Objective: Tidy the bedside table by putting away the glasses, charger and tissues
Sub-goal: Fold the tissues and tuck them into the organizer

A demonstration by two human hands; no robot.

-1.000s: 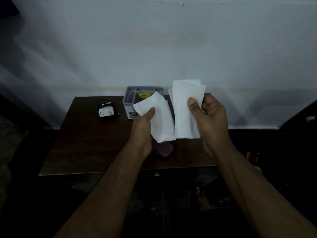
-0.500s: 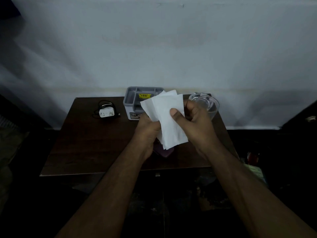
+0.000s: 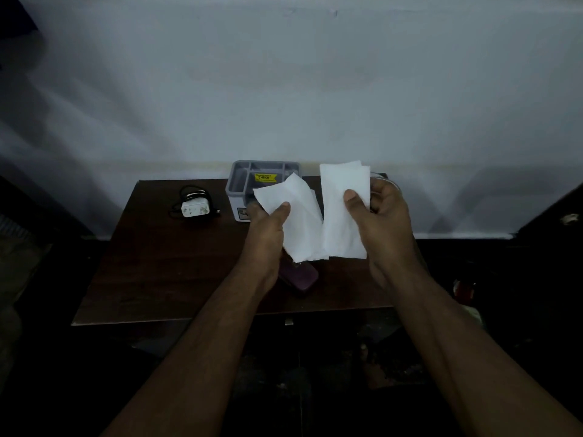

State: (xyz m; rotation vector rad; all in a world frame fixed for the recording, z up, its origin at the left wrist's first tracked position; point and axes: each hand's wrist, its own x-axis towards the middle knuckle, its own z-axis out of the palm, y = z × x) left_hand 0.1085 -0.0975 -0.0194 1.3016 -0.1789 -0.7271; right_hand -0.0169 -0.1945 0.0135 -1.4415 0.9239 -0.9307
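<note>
Above the dark wooden bedside table (image 3: 164, 263) I hold white tissues in both hands. My left hand (image 3: 268, 228) pinches one tissue (image 3: 299, 222) with the thumb on top. My right hand (image 3: 385, 222) grips a second stack of tissues (image 3: 344, 212), held upright. A white charger (image 3: 195, 209) with its coiled black cable lies at the table's back left. A purple glasses case (image 3: 299, 277) lies on the table under my left wrist, partly hidden. No glasses are visible.
A grey compartment organiser (image 3: 252, 175) with a yellow price sticker stands at the table's back edge, behind the tissues. A clear glass bowl (image 3: 383, 179) peeks out behind my right hand. A white wall rises behind the table; the floor around is dark.
My hands, pressed together with the tissues bunched half a second ago, have drawn apart, each holding its own tissues as a second ago. The right-hand tissues now hide most of the bowl.
</note>
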